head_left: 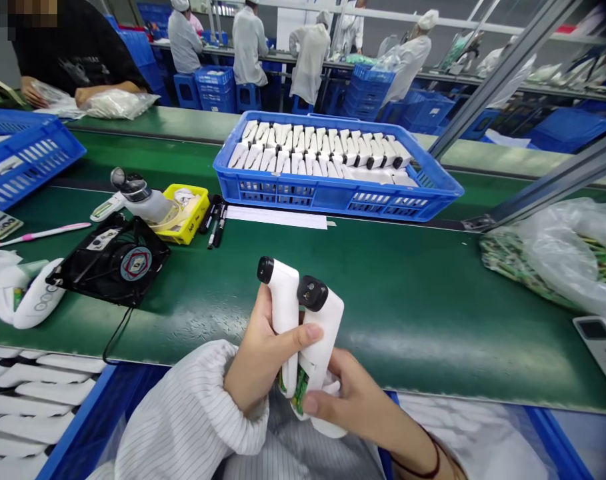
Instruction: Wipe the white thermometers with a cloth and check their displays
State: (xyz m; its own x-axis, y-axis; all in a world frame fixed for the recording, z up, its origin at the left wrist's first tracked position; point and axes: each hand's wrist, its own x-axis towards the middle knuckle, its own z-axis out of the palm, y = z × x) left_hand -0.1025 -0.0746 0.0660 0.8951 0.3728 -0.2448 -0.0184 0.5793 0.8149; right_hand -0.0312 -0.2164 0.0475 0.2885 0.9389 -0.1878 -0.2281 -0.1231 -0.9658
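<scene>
Two white infrared thermometers with black sensor heads are in my hands, close together above the bench edge. My left hand [263,350] is closed around the left thermometer [285,303], and its thumb presses across the front of the right thermometer [327,330]. Green circuit board [299,390] shows along the open lower side of the right one. My right hand [357,403] grips that one's lower end, thumb beside the board. A further white part [330,427] shows beneath the right fingers; I cannot make out whether it is separate.
A blue crate [337,197] of white housings stands across the green bench [407,287]. To the left are a black fan [117,260], a yellow tray [195,220], a bottle [150,203] and markers [217,227]. A bag of circuit boards [557,253] lies right. Co-workers are beyond.
</scene>
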